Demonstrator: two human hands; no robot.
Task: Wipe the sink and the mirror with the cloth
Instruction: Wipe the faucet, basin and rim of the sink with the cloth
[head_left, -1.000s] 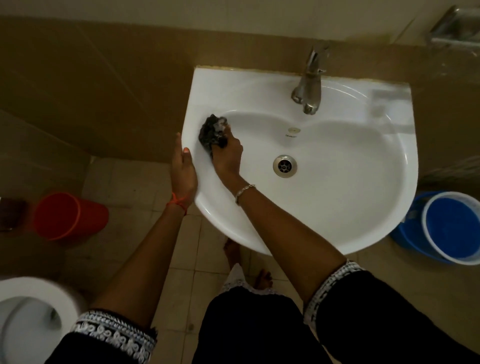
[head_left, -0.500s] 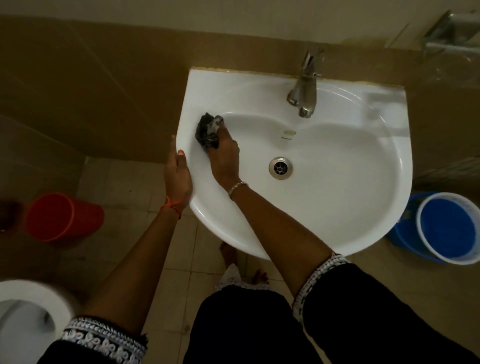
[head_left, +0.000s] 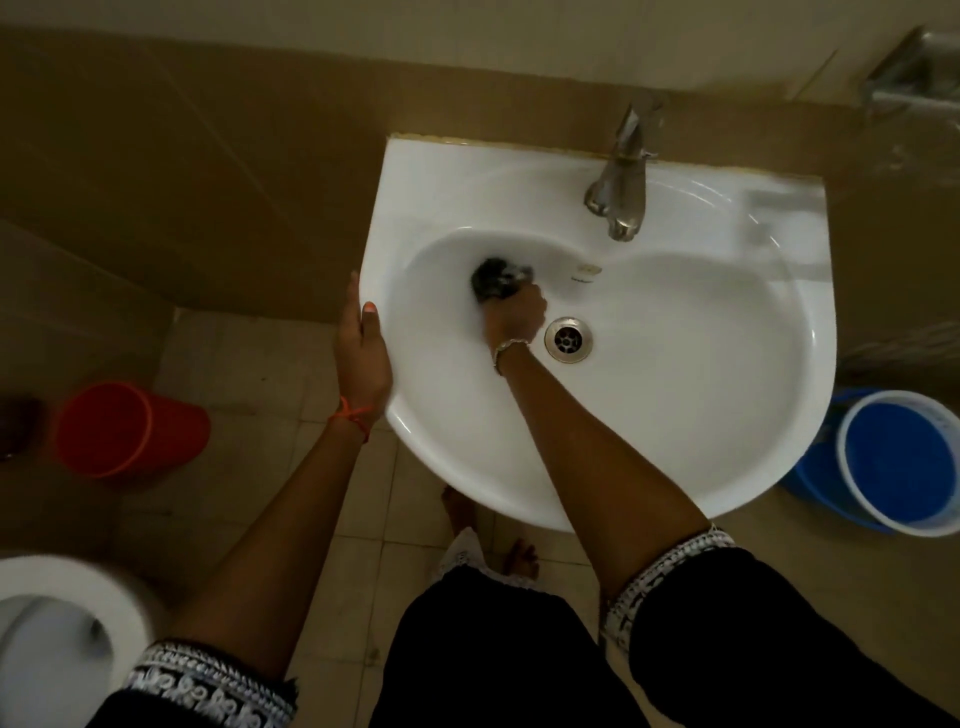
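Right hand (head_left: 514, 317) down in bowl of sink (head_left: 675, 415), centre frame, fingers curled tight round dark bunched cloth (head_left: 498, 280), pressing it on back-left slope just left of drain (head_left: 568, 339). Wad kept small, likely for firmer scrubbing on curved wall.

Left hand (head_left: 363, 358) on sink's left rim, fingers pressed together flat against outer edge, thumb on top; looks like bracing for lean.

Tap (head_left: 618, 192) above, not running as far as visible. Mirror not in view; judged not yet wiped.
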